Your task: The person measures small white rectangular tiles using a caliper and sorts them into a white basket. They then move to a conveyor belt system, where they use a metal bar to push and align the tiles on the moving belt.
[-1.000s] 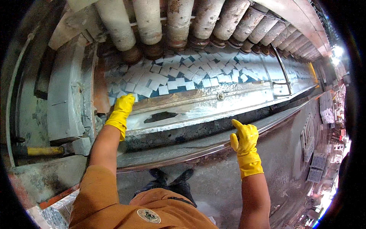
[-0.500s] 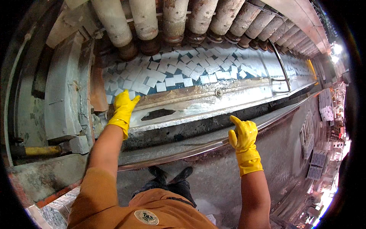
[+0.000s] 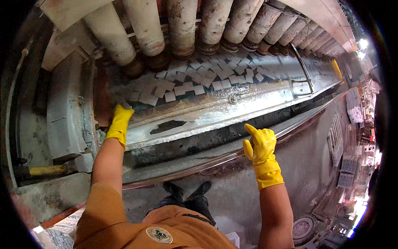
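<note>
Many thin, pale square tiles (image 3: 195,76) lie scattered and overlapping on a wet belt beyond a metal rail. At the belt's left end, my left hand (image 3: 119,122), in a yellow rubber glove, reaches in with its fingers closed. A small greyish tile (image 3: 126,105) shows at its fingertips, partly hidden by the glove. My right hand (image 3: 262,145), gloved alike, hovers over the trough's near edge. Its index finger and thumb stand apart while the other fingers curl; nothing is seen in it.
Thick pale cylinders (image 3: 182,25) slant down over the far side of the belt. A bent metal bar (image 3: 304,70) crosses it at the right. A dark gutter (image 3: 199,143) runs along the near side. Grey crates (image 3: 347,171) stand at the far right.
My left hand has shifted a little left, and its fingers have drawn together. The tiles near it have moved or fallen into shade. My right hand stays nearly in place.
</note>
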A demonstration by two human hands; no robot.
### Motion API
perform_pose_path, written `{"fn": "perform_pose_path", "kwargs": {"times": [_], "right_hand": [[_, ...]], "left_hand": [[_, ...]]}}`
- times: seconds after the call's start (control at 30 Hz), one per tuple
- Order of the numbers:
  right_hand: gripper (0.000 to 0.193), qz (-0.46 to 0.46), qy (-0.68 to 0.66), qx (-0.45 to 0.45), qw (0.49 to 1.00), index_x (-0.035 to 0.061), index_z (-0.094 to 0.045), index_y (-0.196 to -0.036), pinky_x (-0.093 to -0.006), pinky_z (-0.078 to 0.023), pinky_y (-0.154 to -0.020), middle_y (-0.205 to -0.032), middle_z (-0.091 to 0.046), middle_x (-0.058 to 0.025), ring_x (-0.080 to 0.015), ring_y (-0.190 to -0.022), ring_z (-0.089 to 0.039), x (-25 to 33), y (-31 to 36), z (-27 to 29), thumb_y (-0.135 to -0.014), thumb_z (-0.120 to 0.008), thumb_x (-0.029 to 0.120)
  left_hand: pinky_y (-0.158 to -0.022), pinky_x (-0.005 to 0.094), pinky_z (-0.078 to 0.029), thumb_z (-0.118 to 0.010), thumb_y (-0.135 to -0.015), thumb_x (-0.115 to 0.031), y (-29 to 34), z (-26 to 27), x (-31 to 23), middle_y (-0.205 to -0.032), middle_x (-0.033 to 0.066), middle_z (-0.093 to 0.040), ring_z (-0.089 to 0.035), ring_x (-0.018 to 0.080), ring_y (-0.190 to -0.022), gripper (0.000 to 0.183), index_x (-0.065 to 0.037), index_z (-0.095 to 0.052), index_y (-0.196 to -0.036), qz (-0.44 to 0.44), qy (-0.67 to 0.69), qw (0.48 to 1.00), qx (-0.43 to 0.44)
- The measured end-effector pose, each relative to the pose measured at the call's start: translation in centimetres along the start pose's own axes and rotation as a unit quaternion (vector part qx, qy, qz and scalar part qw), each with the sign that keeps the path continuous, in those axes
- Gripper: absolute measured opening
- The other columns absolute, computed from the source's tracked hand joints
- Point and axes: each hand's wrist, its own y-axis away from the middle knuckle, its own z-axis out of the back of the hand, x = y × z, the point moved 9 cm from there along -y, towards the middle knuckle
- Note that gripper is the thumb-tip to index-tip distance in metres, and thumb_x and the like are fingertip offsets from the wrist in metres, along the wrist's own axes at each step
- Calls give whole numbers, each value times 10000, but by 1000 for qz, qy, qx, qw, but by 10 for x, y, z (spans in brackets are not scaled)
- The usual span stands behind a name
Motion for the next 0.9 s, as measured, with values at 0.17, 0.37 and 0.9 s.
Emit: {"fn": "perform_pose_path", "kwargs": {"times": [0.17, 0.37, 0.9], "right_hand": [[495, -10, 3, -2, 1000, 86, -748, -1120, -435, -436, -632, -612, -561, -60, -303, -575, -559, -7, 9, 2, -730, -733, 390], [485, -4, -14, -14, 1000, 85, -751, -1114, -433, -434, -623, -612, -568, -61, -300, -565, -556, -5, 2, 1, -739, -731, 392], [444, -17, 10, -24, 1000, 98, -740, -1049, -490, -470, -647, -695, -663, -98, -354, -658, -630, -15, -80, -29, -784, -765, 453]], "left_hand": [[-1073, 441, -480, -786, -743, -302, 19, -2, -31, -1414, 226, -591, -560, 380, -1324, 646, -36, -641, -1314, 129, 48, 941, 309], [-933, 397, -565, -827, -731, -172, -14, -48, -3, -1363, 181, -633, -658, 299, -1171, 640, -19, -643, -1324, -41, 49, 987, 145], [-840, 387, -570, -670, -936, -211, -62, 56, -8, -1113, 44, -663, -652, 216, -988, 351, -155, -639, -1281, 33, 409, 891, 193]]}}
